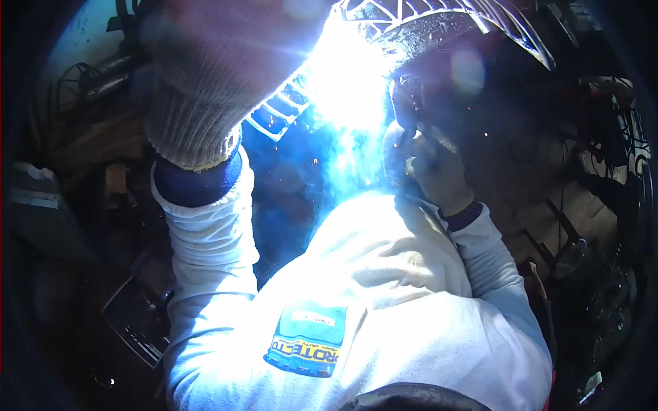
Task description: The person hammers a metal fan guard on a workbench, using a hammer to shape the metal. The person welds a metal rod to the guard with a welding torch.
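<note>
A glaring welding arc (349, 79) burns at the upper middle, beside the ribbed metal frame (277, 113), and washes out the spot where it touches. My right hand (439, 168), in a pale work glove, is closed around a dark welding torch (407, 99) just right of the glare. The torch's tip is lost in the light. My left hand (229, 61), in a knitted glove, is raised large at the upper left. Its fingers lie beyond the picture's top edge or in the glare, so what it holds, if anything, is hidden.
A curved, ribbed metal piece (452, 10) crosses the top. Small sparks and bluish smoke (349, 161) hang below the arc. Dark clutter lines both sides, with a pale box-like thing (38, 188) at left and a bent metal bar (562, 226) at right.
</note>
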The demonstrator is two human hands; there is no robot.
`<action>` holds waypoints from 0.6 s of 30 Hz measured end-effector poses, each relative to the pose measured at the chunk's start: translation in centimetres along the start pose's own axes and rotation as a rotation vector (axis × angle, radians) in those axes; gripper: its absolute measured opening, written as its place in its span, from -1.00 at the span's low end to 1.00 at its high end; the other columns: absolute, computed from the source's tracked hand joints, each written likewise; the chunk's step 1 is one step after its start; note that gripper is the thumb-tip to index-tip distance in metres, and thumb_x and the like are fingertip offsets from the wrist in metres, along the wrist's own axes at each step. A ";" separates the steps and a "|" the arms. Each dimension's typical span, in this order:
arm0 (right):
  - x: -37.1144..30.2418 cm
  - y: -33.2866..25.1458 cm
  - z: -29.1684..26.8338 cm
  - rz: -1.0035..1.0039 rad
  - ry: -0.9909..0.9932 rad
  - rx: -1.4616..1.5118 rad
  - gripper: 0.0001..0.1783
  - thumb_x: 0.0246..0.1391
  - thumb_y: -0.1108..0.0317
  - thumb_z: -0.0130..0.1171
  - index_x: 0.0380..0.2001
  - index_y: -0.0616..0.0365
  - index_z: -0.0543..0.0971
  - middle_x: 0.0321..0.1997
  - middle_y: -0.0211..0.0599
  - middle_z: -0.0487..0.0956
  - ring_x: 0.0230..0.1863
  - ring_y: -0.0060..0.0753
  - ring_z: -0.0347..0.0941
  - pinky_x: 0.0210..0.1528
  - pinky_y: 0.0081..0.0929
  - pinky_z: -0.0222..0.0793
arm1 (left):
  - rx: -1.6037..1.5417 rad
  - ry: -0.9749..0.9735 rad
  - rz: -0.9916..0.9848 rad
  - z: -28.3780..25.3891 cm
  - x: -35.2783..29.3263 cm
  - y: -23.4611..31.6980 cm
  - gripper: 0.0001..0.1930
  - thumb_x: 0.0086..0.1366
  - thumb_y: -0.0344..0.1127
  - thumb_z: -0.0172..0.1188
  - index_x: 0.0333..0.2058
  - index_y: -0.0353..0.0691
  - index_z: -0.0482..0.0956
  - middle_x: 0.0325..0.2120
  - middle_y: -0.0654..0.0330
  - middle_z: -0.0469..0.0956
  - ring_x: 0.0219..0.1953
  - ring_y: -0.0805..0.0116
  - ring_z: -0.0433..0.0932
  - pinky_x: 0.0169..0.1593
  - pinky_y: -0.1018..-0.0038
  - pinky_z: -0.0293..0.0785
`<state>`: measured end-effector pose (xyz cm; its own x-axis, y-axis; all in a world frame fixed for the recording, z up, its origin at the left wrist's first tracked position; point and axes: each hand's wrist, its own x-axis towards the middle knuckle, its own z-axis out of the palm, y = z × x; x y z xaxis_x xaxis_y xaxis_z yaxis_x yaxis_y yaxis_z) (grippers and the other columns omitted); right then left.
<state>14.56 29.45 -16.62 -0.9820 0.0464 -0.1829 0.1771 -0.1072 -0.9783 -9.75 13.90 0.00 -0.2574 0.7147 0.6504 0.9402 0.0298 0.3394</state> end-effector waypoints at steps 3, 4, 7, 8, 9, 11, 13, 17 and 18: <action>0.0 3.9 -1.0 0.079 -0.085 0.253 -0.63 0.34 0.20 0.14 0.05 0.24 0.52 -0.03 -0.23 0.57 -0.02 -0.30 0.52 0.05 -0.29 0.47 | 0.014 0.004 -0.013 -0.6 0.2 0.7 -0.73 0.35 -0.54 0.21 0.01 -0.38 0.66 -0.21 0.00 0.73 -0.24 0.29 0.75 -0.20 0.48 0.69; 0.0 4.4 -1.2 0.076 -0.101 0.205 -0.60 0.34 0.20 0.16 0.10 0.23 0.51 0.02 -0.20 0.56 0.05 -0.23 0.51 0.15 -0.24 0.46 | 0.002 0.003 -0.013 -0.4 0.1 0.6 -0.73 0.35 -0.54 0.21 0.01 -0.38 0.66 -0.20 0.00 0.73 -0.23 0.28 0.75 -0.20 0.48 0.70; -0.3 3.5 -1.9 -0.155 -0.081 -0.129 -0.68 0.32 0.34 0.15 0.08 0.22 0.51 -0.04 -0.27 0.57 -0.02 -0.32 0.51 0.07 -0.32 0.46 | -0.015 0.005 -0.001 0.2 0.1 -0.4 -0.73 0.35 -0.54 0.21 0.01 -0.39 0.66 -0.19 -0.01 0.73 -0.21 0.27 0.75 -0.18 0.47 0.70; -0.4 3.2 -1.9 -0.028 -0.065 0.113 -0.71 0.30 0.44 0.16 0.05 0.22 0.51 -0.10 -0.35 0.58 -0.11 -0.48 0.52 -0.08 -0.44 0.49 | -0.022 0.003 0.003 0.5 0.2 -0.7 -0.73 0.35 -0.55 0.21 0.01 -0.40 0.65 -0.19 -0.01 0.73 -0.21 0.27 0.75 -0.17 0.47 0.70; -0.3 2.7 -1.9 0.096 -0.064 0.356 -0.72 0.27 0.55 0.18 0.03 0.22 0.50 -0.17 -0.43 0.59 -0.20 -0.63 0.53 -0.22 -0.56 0.52 | -0.019 0.004 -0.001 0.4 0.2 -0.2 -0.74 0.35 -0.55 0.21 0.00 -0.40 0.65 -0.18 -0.01 0.73 -0.20 0.26 0.75 -0.16 0.47 0.70; 0.1 2.0 -1.6 0.088 -0.029 0.349 -0.51 0.24 0.45 0.24 0.21 0.30 0.45 -0.22 -0.43 0.63 -0.23 -0.62 0.56 -0.17 -0.49 0.51 | -0.016 0.008 0.000 0.2 0.2 -0.1 -0.74 0.35 -0.55 0.21 0.00 -0.41 0.65 -0.18 -0.02 0.73 -0.19 0.25 0.75 -0.15 0.46 0.71; 0.3 1.9 -1.6 -0.002 -0.025 0.283 -0.53 0.24 0.45 0.24 0.20 0.31 0.46 -0.21 -0.42 0.64 -0.21 -0.61 0.57 -0.14 -0.50 0.52 | -0.027 0.012 0.008 0.3 0.3 -0.3 -0.74 0.36 -0.55 0.21 0.00 -0.42 0.65 -0.17 -0.02 0.73 -0.18 0.24 0.75 -0.13 0.45 0.71; 0.1 1.9 -1.7 0.141 0.007 0.329 -0.48 0.16 0.39 0.31 0.17 0.29 0.49 -0.17 -0.35 0.67 -0.15 -0.51 0.61 -0.07 -0.45 0.54 | -0.082 0.017 0.024 1.1 0.4 -1.1 -0.74 0.36 -0.56 0.21 0.00 -0.44 0.65 -0.15 -0.03 0.72 -0.15 0.23 0.75 -0.11 0.44 0.72; 0.0 3.2 -1.8 0.097 0.002 0.202 -0.45 0.10 0.35 0.34 0.16 0.28 0.51 -0.14 -0.29 0.68 -0.12 -0.46 0.63 -0.04 -0.42 0.54 | -0.080 0.016 0.018 0.6 0.5 -0.6 -0.74 0.36 -0.56 0.21 0.00 -0.44 0.65 -0.15 -0.03 0.72 -0.15 0.22 0.75 -0.10 0.44 0.72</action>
<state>15.20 30.93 -19.91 -0.9608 0.0286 -0.2758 0.2540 -0.3079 -0.9169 -10.33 14.67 -0.35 -0.2447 0.7035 0.6673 0.9239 -0.0397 0.3806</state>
